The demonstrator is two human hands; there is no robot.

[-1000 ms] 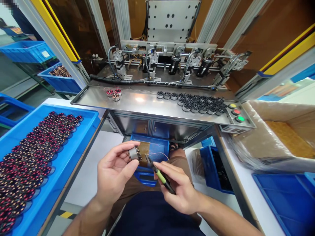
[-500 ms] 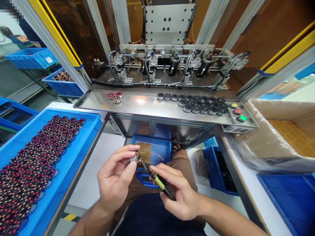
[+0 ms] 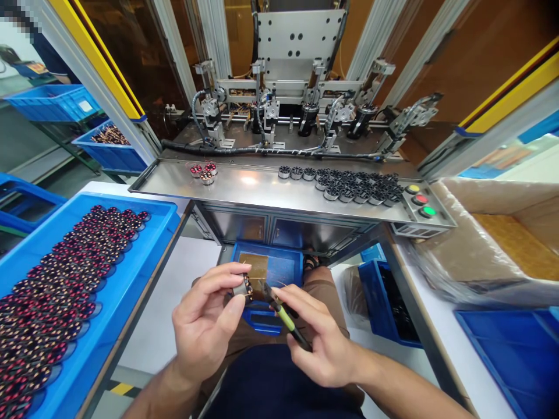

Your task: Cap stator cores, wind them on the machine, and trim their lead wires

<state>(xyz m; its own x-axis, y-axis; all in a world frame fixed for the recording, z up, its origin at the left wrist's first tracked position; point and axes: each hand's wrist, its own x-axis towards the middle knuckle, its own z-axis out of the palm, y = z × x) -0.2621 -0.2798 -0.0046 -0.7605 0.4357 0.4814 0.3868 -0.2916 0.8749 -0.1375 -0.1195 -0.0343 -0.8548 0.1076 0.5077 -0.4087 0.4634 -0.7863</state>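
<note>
Head view: the left hand (image 3: 207, 320) pinches a round metal coil (image 3: 240, 287) between its thumb and fingers, the wound face turned toward the right hand (image 3: 321, 337). That hand is closed round the green and black handles of a pair of pliers (image 3: 286, 317), whose tips sit just beside the coil; whether they are shut is too small to tell. The coil is held up in front of a blue crate (image 3: 283, 270) lower down, nearer the body than the front edge of the metal counter (image 3: 257, 189).

Toward the counter's left end stand three wound coils (image 3: 205, 173), close together. Dark rings (image 3: 349, 185) are packed toward its right end, beside yellow, red and green buttons (image 3: 420, 199) near the right corner. On the left, a blue tray (image 3: 168, 214) holds rows of red and copper coils (image 3: 78, 279), with a bare strip along its right edge.
</note>
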